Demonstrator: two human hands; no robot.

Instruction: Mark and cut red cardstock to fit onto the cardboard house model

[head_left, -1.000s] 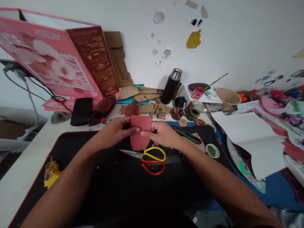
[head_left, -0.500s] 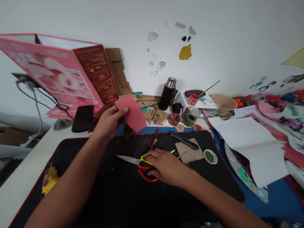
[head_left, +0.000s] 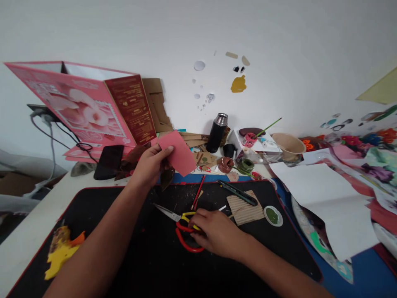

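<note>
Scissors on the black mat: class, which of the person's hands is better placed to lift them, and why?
Probably the right hand: it is at the handle end of the scissors. The left hand is occupied, holding the pink sheet beyond them.

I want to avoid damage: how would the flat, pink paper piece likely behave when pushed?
The flat, pink paper piece is probably fairly stiff: pinched near one end by the left hand, its free end juts out without drooping. Looking thin, it is likely light and may crease.
</note>
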